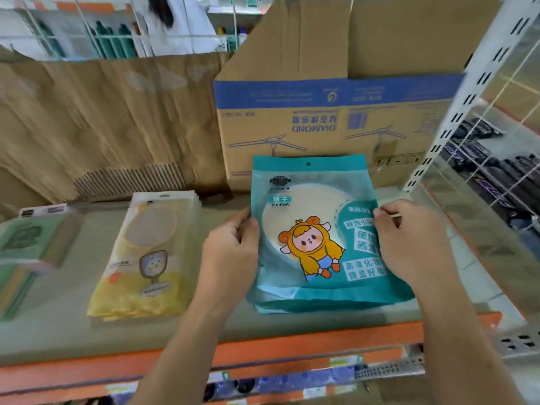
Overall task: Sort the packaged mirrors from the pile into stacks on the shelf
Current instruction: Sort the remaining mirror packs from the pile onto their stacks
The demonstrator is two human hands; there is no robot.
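shelf: store racking with a grey-green deck (67,325) and an orange front edge (292,347) is carrying everything.
left hand (230,258): gripping the left edge of the teal mirror pack (312,229), thumb on the front, fingers going behind.
right hand (409,244): pinching the pack's right edge, thumb on top.
teal mirror pack: sitting between both hands over the teal stack (336,305), toward the shelf's front right corner. Can't tell if it's lying flat or tipping up at the far end.
teal stack: matching packs are lying flat underneath, edges peeking out at the front.
yellow stack (146,258): lying near the teal stack on its left, mid-shelf.
green stack (26,244): sitting at the left edge, too blurry to read.
cardboard box (321,112): standing along the back edge.
progress: three colours are already getting their own stacks, so I'm guessing sorting is well underway. This pack isn't released yet, and the pile isn't showing, so no clue how many are left.
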